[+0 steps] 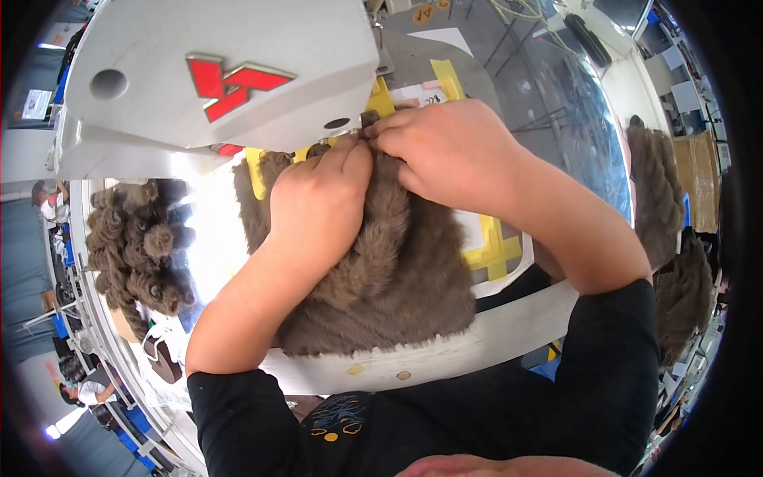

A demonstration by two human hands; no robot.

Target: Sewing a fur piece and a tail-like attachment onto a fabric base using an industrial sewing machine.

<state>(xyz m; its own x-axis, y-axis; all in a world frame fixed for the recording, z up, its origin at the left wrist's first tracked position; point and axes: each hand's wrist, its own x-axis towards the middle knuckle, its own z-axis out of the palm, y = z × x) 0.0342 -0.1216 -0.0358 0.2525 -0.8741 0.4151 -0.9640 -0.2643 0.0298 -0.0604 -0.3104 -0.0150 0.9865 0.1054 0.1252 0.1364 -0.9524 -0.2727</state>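
A brown faux-fur piece [429, 270] lies under the head of a grey-white sewing machine [262, 48] and spreads toward me. My left hand [322, 195] presses on the fur with its fingers bent and close together, just below the machine head. Beside it, my right hand [453, 147] pinches the fur's upper edge between thumb and fingers. The two sets of fingertips nearly meet at the seam. A raised fold of fur runs down between my hands. The machine head and my fingers hide the needle and presser foot.
Yellow tape [493, 246] marks the machine bed around the fur. Several curled brown fur pieces [139, 246] are heaped at the left. More brown fur [656, 191] hangs at the right, near a cardboard box [699, 183]. A white table edge [429, 358] runs in front of me.
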